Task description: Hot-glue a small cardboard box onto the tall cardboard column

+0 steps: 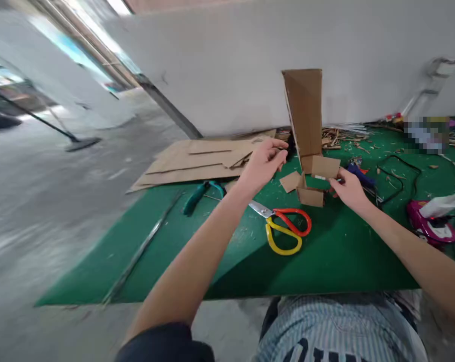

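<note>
A tall folded cardboard piece point(305, 113) stands upright on the green mat point(325, 251), with small flaps at its base point(310, 196). My right hand point(347, 188) pinches a flap at the lower right of that piece. My left hand point(263, 163) hovers just left of it, fingers curled and close together, with nothing visible in them. A small loose cardboard square point(289, 181) lies between my hands. Scissors with one red and one yellow handle point(285, 229) lie on the mat in front of the cardboard.
Flat cardboard sheets point(200, 161) lie at the mat's far left. A teal-handled tool point(199, 196) and a long metal ruler point(140, 254) sit left. A pink device point(431, 226) with cables and a blue tool point(359, 173) are right. Scraps litter the back edge.
</note>
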`<state>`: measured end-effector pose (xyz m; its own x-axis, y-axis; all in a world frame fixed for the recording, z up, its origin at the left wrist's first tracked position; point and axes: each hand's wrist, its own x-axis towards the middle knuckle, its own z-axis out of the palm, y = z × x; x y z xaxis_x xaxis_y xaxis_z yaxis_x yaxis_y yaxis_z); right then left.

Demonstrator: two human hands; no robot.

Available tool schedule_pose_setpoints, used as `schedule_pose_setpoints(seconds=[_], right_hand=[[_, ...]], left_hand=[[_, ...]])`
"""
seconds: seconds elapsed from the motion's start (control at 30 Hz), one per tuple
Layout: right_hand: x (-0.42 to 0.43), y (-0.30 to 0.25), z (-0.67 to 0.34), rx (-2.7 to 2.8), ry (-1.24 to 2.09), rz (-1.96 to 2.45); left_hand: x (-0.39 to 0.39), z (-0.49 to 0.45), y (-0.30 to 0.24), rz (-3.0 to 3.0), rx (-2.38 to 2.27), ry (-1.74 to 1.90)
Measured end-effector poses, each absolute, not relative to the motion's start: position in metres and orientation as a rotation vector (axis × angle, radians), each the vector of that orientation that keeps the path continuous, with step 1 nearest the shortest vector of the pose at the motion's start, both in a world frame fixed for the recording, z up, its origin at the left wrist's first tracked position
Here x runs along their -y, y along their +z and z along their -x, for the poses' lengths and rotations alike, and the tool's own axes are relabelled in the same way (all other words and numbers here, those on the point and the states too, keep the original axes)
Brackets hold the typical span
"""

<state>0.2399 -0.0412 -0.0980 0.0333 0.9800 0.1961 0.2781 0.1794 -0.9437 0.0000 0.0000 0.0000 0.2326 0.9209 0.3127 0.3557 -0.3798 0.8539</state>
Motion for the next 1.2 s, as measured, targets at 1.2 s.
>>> schedule_pose_setpoints(seconds=[1.2], right_hand=[[0.047,-0.095,-0.24,1.707,0.676,1.155]], left_hand=[[0.022,-0.027,0.032,-2.517,-1.512,1.101]])
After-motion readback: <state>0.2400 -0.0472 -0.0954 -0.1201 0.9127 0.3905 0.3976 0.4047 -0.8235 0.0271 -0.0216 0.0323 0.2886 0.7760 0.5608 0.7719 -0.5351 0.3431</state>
